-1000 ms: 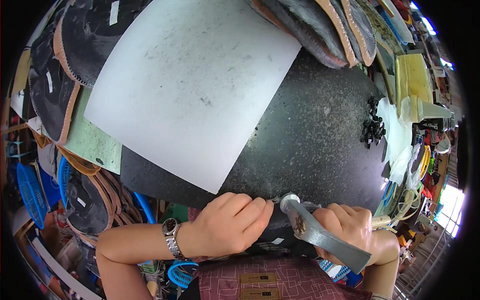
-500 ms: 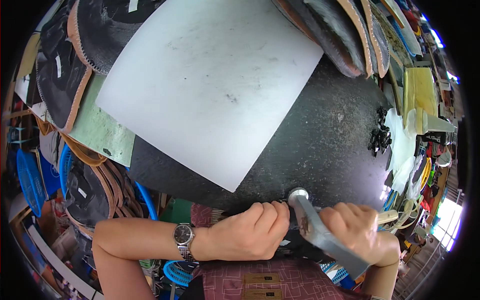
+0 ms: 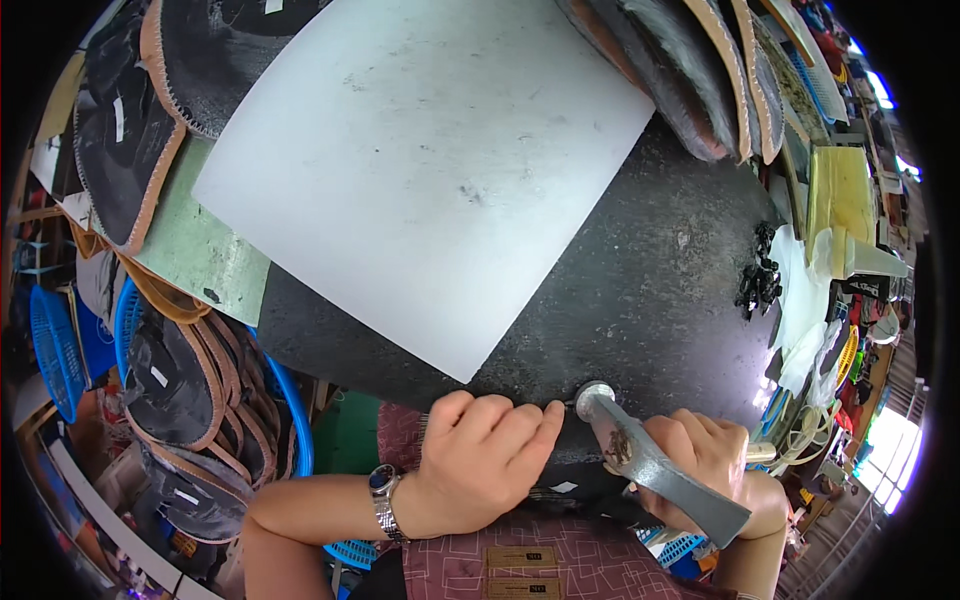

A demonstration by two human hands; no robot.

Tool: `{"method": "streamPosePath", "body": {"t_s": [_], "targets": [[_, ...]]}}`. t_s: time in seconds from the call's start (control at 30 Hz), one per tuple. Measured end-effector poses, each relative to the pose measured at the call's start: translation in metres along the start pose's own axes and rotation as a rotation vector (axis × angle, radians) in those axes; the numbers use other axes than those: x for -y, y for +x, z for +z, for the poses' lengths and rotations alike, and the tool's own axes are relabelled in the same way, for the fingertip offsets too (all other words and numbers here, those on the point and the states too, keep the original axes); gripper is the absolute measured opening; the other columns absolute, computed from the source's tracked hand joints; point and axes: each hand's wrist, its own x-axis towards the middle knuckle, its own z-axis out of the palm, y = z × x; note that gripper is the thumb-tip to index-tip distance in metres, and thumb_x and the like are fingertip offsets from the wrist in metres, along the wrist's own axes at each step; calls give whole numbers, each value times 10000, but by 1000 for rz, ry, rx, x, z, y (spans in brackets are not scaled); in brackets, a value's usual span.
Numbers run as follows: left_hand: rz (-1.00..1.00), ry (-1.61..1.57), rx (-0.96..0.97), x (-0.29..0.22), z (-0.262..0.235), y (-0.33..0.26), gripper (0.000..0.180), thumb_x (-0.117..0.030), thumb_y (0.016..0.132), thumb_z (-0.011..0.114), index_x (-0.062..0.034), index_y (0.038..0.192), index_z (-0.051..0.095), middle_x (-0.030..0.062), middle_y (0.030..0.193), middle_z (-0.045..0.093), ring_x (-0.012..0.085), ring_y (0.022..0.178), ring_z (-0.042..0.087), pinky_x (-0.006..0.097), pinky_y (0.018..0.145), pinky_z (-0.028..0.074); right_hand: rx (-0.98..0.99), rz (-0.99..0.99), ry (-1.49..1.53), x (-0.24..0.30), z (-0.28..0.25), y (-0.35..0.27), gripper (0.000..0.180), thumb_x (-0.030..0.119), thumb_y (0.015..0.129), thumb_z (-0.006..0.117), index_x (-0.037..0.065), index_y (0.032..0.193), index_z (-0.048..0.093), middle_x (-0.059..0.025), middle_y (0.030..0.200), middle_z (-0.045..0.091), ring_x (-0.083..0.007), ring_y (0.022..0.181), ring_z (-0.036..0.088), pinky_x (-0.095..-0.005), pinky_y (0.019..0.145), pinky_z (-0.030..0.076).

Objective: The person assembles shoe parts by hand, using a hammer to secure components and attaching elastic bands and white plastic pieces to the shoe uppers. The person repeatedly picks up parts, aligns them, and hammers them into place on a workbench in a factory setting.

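My right hand (image 3: 692,462) is wrapped round a steel hammer (image 3: 640,455), whose round face rests at or just over the near edge of the black work surface (image 3: 640,300). Its flat tail points back toward my body. Close to the hammer's face, my left hand (image 3: 485,460) is closed with curled fingers. What it pinches, if anything, is hidden behind the fingers. Below the hands, a dark piece with a small white label (image 3: 565,488) shows partly at my lap. A large white sheet (image 3: 400,200) lies across the work surface.
Black stitched pieces with tan edging (image 3: 125,140) lie at the far left, and more (image 3: 680,70) at the far right. A similar stack (image 3: 185,385) sits in a blue basket (image 3: 295,415) at left. Small black clips (image 3: 760,275) lie near the right edge, beside a yellow block (image 3: 840,195).
My left hand has shifted slightly left, its wrist turned and its elbow drawn inward. The hammer's tail has swung slightly to the right, while its face stays at the table edge.
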Motion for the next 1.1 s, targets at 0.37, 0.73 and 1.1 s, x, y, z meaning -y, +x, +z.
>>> {"method": "streamPosePath", "body": {"t_s": [0.37, 0.73, 1.1], "targets": [[354, 206, 21, -5, 3, 0, 189, -110, 661, 620, -17, 814, 679, 11, 738, 517, 149, 697, 489, 262, 634, 392, -97, -149, -113, -5, -4, 4, 238, 153, 680, 612, 28, 862, 523, -2, 606, 388, -120, 459, 480, -247, 387, 383], [444, 113, 176, 0, -7, 10, 228, -90, 627, 637, 53, 804, 637, 108, 783, 540, 229, 733, 514, 324, 664, 455, -133, -300, -241, -5, -11, 14, 186, 149, 640, 605, 44, 764, 515, 13, 581, 374, -96, 449, 444, -222, 377, 351], [463, 55, 307, -18, -13, -4, 320, -156, 758, 604, 129, 904, 613, 190, 958, 586, 268, 831, 560, 336, 782, 473, -159, -258, -159, -4, 1, 4, 232, 169, 659, 614, 61, 827, 496, -29, 613, 437, -159, 473, 521, -284, 415, 440]]}}
